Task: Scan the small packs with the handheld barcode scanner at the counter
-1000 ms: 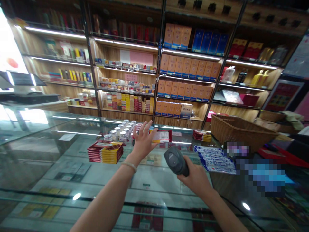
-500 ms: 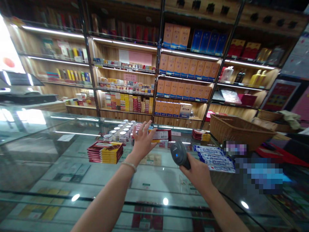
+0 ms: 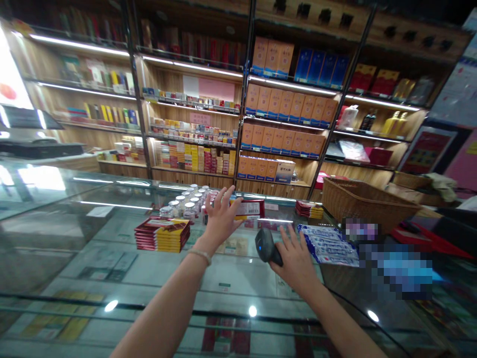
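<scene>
My left hand (image 3: 219, 219) has its fingers spread over a red and yellow packet (image 3: 251, 210) with a barcode facing me. I cannot tell whether its thumb touches the packet. A dark barcode scanner (image 3: 264, 244) with a small blue light lies on the glass counter. My right hand (image 3: 296, 258) rests beside its handle, fingers stretched out and apart, thumb side against the handle end. Left of my left hand is a stack of red and yellow chocolate-like packets (image 3: 162, 233). Behind that stand several small jars with white lids (image 3: 186, 201).
Blue and white packets (image 3: 328, 243) lie right of my right hand. A wicker basket (image 3: 365, 201) stands behind them, near a small red packet stack (image 3: 309, 209). A black cable (image 3: 372, 320) runs across the lower right. Shelves of boxes (image 3: 283, 144) line the back.
My right hand has loosened from the scanner and stretched its fingers out. The scanner sits slightly lower and further left. My left hand has stayed over the packet.
</scene>
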`<state>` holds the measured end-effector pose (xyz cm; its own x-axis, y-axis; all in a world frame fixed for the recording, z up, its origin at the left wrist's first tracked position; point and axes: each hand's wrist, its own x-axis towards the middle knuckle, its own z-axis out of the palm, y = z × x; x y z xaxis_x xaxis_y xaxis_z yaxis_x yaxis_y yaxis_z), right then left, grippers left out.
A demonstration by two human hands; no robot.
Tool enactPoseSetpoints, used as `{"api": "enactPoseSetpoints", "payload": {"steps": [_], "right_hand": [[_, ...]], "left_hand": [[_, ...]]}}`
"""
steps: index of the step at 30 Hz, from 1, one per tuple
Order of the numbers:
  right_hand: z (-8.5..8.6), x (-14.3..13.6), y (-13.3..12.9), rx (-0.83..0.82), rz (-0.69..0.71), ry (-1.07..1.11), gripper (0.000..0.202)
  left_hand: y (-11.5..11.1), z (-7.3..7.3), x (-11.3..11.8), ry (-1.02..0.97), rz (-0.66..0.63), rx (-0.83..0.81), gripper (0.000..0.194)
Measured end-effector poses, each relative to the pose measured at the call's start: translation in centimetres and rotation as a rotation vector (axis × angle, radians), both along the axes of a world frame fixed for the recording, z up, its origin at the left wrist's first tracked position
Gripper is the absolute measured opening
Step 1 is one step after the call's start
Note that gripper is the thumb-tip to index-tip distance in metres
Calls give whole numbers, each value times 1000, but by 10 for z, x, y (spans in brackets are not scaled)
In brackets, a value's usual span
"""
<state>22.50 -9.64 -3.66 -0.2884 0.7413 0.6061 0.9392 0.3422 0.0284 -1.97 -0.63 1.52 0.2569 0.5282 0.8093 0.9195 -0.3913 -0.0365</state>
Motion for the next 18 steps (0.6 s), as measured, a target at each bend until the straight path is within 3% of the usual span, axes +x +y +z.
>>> {"api": "enactPoseSetpoints", "payload": {"steps": [8,12,16,18], "right_hand": [[0,6,-1,-229,65,-45,47],[15,16,14,-332,67,-4,56],[42,17,51,-127,-51,124,57],[49,12,72,-36,-41,146,60]], "left_hand": [[-1,1,-1,-19,3,1,66],[-2,3,-2,-41,-11,-4,67],[-4,5,-2,-48,-10,-10,66],[-5,5,-1,-48,-12,-8,66]]}}
